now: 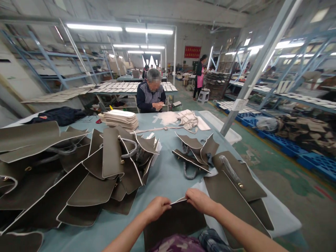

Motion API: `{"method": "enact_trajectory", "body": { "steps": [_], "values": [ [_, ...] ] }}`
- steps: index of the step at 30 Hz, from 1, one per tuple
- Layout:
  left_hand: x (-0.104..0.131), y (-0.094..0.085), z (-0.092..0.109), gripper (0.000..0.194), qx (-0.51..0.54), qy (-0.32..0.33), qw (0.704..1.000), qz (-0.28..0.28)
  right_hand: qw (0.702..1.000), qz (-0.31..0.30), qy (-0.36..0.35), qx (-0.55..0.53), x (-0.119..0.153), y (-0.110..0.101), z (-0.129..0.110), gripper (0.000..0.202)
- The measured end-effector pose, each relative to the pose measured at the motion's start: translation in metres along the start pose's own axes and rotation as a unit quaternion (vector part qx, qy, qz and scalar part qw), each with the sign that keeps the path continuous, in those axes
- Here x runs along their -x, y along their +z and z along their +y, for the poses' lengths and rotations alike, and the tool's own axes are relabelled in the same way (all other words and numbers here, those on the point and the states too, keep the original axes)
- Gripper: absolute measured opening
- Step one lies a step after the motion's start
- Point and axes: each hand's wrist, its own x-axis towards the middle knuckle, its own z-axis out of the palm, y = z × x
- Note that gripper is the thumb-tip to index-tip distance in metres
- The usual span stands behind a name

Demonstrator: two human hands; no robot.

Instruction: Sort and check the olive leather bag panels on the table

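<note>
A dark olive-brown bag panel (175, 222) with a pale cut edge lies in front of me at the table's near side. My left hand (158, 209) pinches its top edge near the left end. Closed on the same edge, a short way to the right, is my right hand (200, 201). The panel's lower part is hidden by my clothing. Just right of my right hand lie brown bag pieces (233, 196) with a wrapped handle (231, 169) and a gold-coloured fitting. Beyond my hands sits a partly folded brown bag piece (195, 150) with handles.
A large heap of brown bag pieces (86, 182) covers the left of the blue-topped table (162, 164). Farther back are a stack of beige pieces (119, 119) and pale scraps (170, 118). Across the table sits a person (151, 92). A metal post (252, 80) rises at the right.
</note>
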Motion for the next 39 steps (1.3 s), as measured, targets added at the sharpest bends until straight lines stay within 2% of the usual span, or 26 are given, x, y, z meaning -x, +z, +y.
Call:
{"method": "enact_trajectory", "body": {
  "steps": [3, 6, 11, 16, 20, 24, 29, 33, 37, 39],
  "values": [
    [-0.001, 0.002, -0.003, 0.027, 0.015, -0.007, 1.000, -0.001, 1.000, 0.003, 0.010, -0.021, 0.001, 0.000, -0.001, 0.017],
    [0.000, 0.002, -0.003, 0.026, 0.023, -0.015, 1.000, 0.002, 1.000, 0.007, -0.014, -0.016, 0.002, 0.002, 0.002, 0.024],
    [0.000, 0.001, 0.011, 0.026, -0.019, -0.023, 0.999, 0.018, 0.997, -0.002, -0.045, 0.069, 0.001, 0.008, 0.007, 0.013],
    [-0.014, 0.015, 0.028, 0.025, -0.031, -0.011, 0.998, 0.050, 0.992, 0.023, -0.051, 0.110, -0.003, 0.012, 0.003, 0.015],
    [-0.027, 0.025, 0.036, 0.027, -0.042, -0.026, 0.996, 0.077, 0.990, 0.041, -0.038, 0.129, -0.007, 0.016, -0.005, 0.019],
    [-0.028, 0.024, 0.031, 0.027, -0.033, -0.047, 0.995, 0.080, 0.989, 0.063, -0.045, 0.123, -0.005, 0.019, -0.009, 0.019],
    [-0.014, 0.011, 0.008, 0.027, -0.024, -0.101, 0.993, 0.054, 0.991, 0.096, -0.017, 0.091, 0.006, 0.021, -0.004, 0.020],
    [-0.002, 0.006, 0.006, 0.027, -0.047, -0.121, 0.990, 0.055, 0.996, 0.067, 0.015, 0.054, 0.006, 0.020, -0.002, 0.019],
    [0.005, 0.005, 0.029, 0.028, -0.109, -0.100, 0.985, 0.083, 0.999, 0.006, 0.014, 0.044, -0.005, 0.017, -0.016, 0.023],
    [0.008, 0.002, 0.038, 0.029, -0.161, -0.080, 0.980, 0.082, 0.999, -0.003, 0.013, 0.043, -0.009, 0.013, -0.024, 0.025]
  ]
}}
